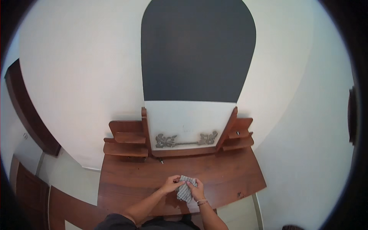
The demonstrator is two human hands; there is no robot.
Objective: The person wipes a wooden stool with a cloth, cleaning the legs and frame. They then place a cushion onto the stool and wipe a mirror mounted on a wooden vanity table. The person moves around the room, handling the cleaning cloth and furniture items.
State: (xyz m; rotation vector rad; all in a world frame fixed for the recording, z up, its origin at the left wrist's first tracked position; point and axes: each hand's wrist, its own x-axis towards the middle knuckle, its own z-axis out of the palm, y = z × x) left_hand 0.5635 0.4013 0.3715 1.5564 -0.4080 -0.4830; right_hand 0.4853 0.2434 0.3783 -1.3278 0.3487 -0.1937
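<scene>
A grey striped cloth point(185, 192), folded or bunched, is held between both hands above the front half of a reddish-brown wooden dressing table point(143, 175). My left hand point(172, 184) grips its upper left edge, the thumb lying on the cloth. On the right side my right hand point(196, 189) pinches it, thumb on top; bracelets circle that wrist. The lower end of the cloth hangs between the hands. Behind, a mirror point(184, 120) with a patterned lower edge stands in the table's wooden frame.
Small wooden shelves point(126, 149) flank the mirror at left, with matching shelves point(237, 143) at right; one holds a small object point(237, 133). A small dark and white item point(161, 161) lies below the mirror. Dark marks point(240, 195) show near the table's right front edge.
</scene>
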